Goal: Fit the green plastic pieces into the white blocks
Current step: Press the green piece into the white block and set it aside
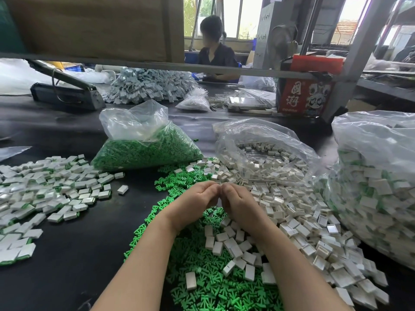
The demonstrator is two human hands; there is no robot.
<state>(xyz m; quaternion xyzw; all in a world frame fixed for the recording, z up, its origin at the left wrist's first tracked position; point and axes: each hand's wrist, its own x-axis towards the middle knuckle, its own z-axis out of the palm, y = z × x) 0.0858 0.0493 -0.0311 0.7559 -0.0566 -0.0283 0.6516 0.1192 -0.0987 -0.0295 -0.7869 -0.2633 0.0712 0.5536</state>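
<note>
Centrally, left hand (197, 202) and right hand (237, 204) meet fingertip to fingertip, fingers curled, contents indiscernible, above loose green plastic pieces (202, 265) and white blocks (292, 209) heaped on the table (67, 254)

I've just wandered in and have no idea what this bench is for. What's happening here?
A person is assembling small parts by hand. The left hand and right hand meet fingertip to fingertip over a loose heap of green plastic pieces; what they pinch is hidden. Empty white rectangular blocks lie to the right, and finished white-and-green blocks spread on the left of the black table.
</note>
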